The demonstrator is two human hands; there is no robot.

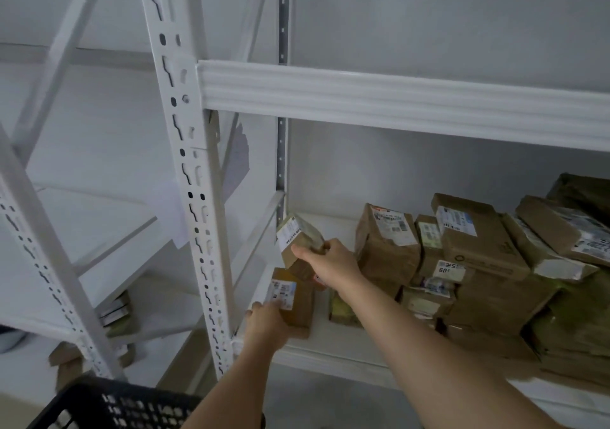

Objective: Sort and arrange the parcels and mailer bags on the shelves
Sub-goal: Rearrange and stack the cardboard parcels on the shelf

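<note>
Two hands at work: both are extended into the left end of the white shelf (pixel 333 351), each closed on one small parcel.
Right hand (pixel 325 257): closed around the upper small parcel (pixel 298 242); the fingers are wrapped over its near face and lower edge.
Upper small parcel: held tilted, label side turned up and to the left, raised clear of the shelf board and close to the rear upright; it is judged to be held this way so that the label can be read before a place is chosen.
Left hand (pixel 265 321): closed on the near end of the lower small parcel (pixel 293 300); the thumb side is hidden, so the full wrap cannot be told.
Lower small parcel: stood on the shelf board near the front left corner, label facing outward; it is judged to be steadied there as the start of a new row.
Arm pose, right: stretched forward and upward from the lower right, elbow nearly straight, wrist level with the parcel.
Arm pose, left: raised from below, forearm steep, wrist bent slightly toward the shelf.
Parcel stack (pixel 478 270): brown cartons and bags are packed in layers on the right part of the same shelf, labels mostly facing out; a gap is left between the stack and the two held parcels.
Upper beam (pixel 396 101): no goods are visible above it.
Black crate (pixel 109 405): positioned at the lower left, below the arms; contents cannot be told.
</note>
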